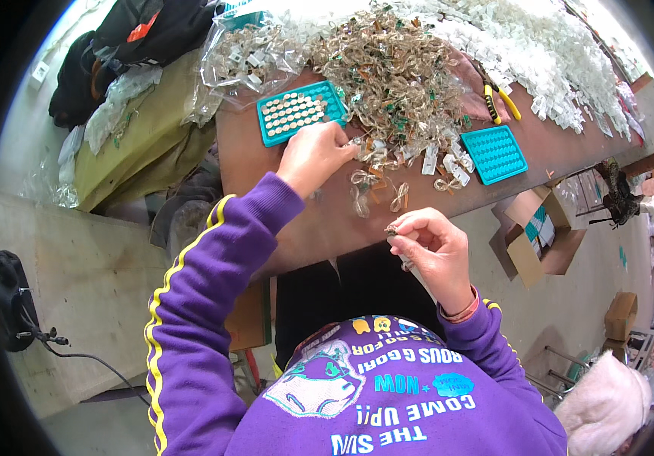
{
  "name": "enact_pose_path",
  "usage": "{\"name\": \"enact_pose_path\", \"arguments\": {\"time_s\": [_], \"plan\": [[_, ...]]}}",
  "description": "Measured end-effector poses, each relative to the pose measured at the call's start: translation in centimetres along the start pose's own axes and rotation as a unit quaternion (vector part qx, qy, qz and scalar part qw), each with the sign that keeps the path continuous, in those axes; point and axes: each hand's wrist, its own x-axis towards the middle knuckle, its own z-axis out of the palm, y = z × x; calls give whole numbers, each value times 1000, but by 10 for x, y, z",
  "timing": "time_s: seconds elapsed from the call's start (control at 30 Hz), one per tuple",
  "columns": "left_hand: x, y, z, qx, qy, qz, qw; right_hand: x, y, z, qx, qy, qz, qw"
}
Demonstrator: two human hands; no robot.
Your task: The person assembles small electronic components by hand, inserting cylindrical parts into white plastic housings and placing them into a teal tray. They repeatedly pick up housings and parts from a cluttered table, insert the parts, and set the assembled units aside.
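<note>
My left hand (315,158) reaches to the near edge of a heap of looped twine pieces (395,76) with small tags. Its fingers are closed at a clear, shiny bit there, and what they grip is partly hidden. Just beyond that hand lies a teal tray (332,97) with rows of small round pale pieces. My right hand (439,254) is raised above the table's near edge in a pinch, on a small thing (391,229) too tiny to name. Between the hands, a few loose twine loops (399,197) lie on the brown table (308,228).
A second teal tray (494,154), with no round pieces showing, lies right of the heap. Yellow-handled pliers (492,105) rest behind it. White tags (532,68) are heaped at the back right. A clear bag (251,57) stands back left, and an open carton (528,254) is below right.
</note>
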Motion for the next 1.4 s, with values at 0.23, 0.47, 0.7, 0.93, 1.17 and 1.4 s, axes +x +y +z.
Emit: {"name": "enact_pose_path", "arguments": {"time_s": [0.23,0.47,0.7,0.93,1.17,1.4], "plan": [[15,9,8,107,-53,24,993,-3,-2,-8,-1,3,-26,1000],[4,8,-7,262,55,139,954,2,2,-16,9,14,-7,1000],[-5,-10,-44,228,171,181,941,11,4,0,56,-9,63,996],[-59,8,-42,-462,5,-59,885,46,-19,25,242,-92,134,957],[-101,42,-28,-550,72,-70,829,72,-19,42,280,-84,210,933],[-113,38,-14,-672,142,-91,721,62,-18,46,281,-120,213,928]]}}
